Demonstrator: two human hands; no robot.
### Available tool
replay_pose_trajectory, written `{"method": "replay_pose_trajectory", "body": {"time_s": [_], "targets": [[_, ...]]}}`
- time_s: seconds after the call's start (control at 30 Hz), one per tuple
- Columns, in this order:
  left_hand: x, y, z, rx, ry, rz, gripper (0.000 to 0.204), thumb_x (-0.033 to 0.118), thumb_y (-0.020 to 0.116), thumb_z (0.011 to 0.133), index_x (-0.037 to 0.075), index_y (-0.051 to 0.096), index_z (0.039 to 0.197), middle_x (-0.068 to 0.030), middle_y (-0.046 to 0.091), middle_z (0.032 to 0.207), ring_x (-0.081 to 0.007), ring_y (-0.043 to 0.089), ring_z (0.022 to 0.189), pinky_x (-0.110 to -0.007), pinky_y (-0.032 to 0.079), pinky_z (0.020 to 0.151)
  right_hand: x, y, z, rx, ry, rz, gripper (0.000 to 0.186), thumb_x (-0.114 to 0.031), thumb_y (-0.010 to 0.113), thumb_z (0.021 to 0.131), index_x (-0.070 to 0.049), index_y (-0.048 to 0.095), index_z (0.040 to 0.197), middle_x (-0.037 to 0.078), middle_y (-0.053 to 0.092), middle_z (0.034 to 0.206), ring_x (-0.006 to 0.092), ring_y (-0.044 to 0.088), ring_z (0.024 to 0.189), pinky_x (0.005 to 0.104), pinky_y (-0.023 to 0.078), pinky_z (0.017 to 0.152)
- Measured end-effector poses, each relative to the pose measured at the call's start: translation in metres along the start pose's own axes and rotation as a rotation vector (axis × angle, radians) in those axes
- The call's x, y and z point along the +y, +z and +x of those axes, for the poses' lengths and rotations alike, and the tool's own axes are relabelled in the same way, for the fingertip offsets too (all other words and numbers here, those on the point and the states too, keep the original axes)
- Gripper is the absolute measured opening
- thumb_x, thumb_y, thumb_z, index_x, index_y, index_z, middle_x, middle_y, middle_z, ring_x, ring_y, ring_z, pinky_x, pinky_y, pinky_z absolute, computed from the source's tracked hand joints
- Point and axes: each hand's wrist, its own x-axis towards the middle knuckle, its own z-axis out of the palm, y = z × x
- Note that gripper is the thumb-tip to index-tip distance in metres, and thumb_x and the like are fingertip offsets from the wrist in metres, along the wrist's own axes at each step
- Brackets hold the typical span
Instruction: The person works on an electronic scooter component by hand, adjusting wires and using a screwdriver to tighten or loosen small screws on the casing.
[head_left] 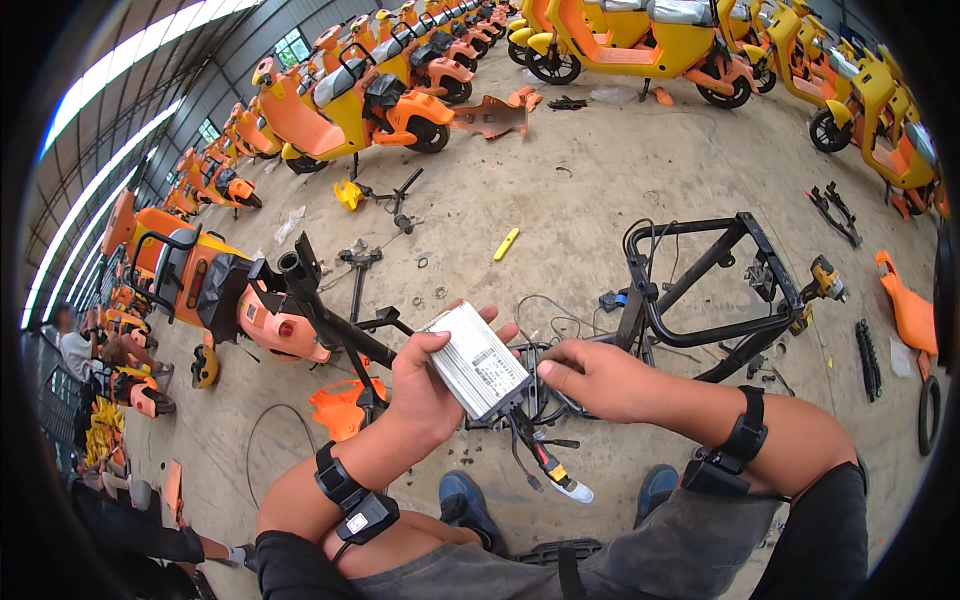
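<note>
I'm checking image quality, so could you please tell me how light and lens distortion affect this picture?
Head view: the roof light strips are blown out to white and bend along the upper left; head view: the orange-and-yellow scooter at left appears tilted near the dark circular rim; head view: the silver controller box in the left hand looks fairly sharp.

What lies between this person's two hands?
The head view shows a silver finned controller box there, held in the left hand, with the right hand close beside it.
</note>
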Motion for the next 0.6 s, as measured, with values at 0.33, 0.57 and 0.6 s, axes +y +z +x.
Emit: {"method": "replay_pose_trajectory", "body": {"time_s": [0.33,0.57,0.6], "targets": [[0.006,0.007,0.001,0.044,0.067,-0.017,0.063,0.035,0.051,0.081,-0.005,0.045,0.129,-0.0160,0.053,0.130,-0.0375,0.051,0.124,-0.053,0.043,0.103,-0.026,0.006,-0.009,-0.222,-0.083,-0.057,0.046,-0.043,0.052,0.098,0.000,0.066,0.091,0.013,0.063,0.067,0.0228,0.061,0.063,0.0367,0.049,0.063],[0.004,0.015,0.010,0.020,0.051,-0.049,0.061,0.047,0.047,0.089,-0.004,0.051,0.123,-0.0202,0.060,0.117,-0.0356,0.061,0.107,-0.048,0.049,0.096,-0.036,0.024,-0.014,-0.202,-0.055,-0.141,0.051,-0.046,0.059,0.092,0.002,0.062,0.076,0.016,0.062,0.064,0.0266,0.064,0.063,0.0386,0.049,0.060],[0.003,0.015,0.012,0.035,0.037,-0.049,0.062,0.049,0.044,0.090,-0.004,0.051,0.123,-0.0205,0.060,0.117,-0.0357,0.061,0.107,-0.048,0.049,0.096,-0.036,0.026,-0.014,-0.180,-0.043,-0.094,0.051,-0.045,0.059,0.092,0.003,0.061,0.076,0.016,0.062,0.064,0.0272,0.064,0.062,0.0387,0.049,0.060]]}}
